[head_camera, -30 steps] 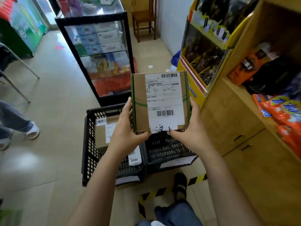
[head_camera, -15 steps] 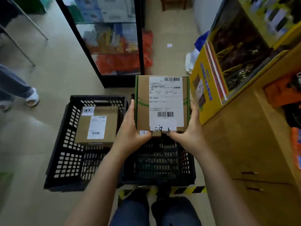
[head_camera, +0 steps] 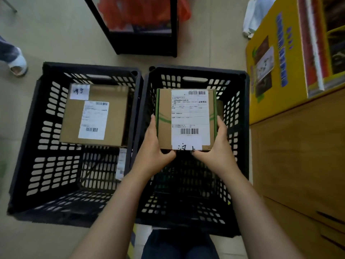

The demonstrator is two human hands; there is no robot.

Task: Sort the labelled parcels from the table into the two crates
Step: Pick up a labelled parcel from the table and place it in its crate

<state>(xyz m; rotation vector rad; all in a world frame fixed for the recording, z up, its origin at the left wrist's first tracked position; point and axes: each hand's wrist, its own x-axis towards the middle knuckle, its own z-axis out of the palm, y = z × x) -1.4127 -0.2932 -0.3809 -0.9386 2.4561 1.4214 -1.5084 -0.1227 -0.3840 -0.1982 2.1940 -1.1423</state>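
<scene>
Label print on parcel [head_camera: 186, 118] illegible.

Beige floor [head_camera: 48, 38], left crate [head_camera: 87, 66] beside right crate [head_camera: 197, 70]

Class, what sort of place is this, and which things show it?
Probably a small shop sorting deliveries: a glass display cabinet, a yellow goods display stand, and a labelled parcel held over a black crate.

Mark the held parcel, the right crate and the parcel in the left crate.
held parcel [head_camera: 189, 116], head view, white label.
right crate [head_camera: 196, 72], head view, far rim.
parcel in the left crate [head_camera: 71, 120], head view, bare cardboard.
</scene>
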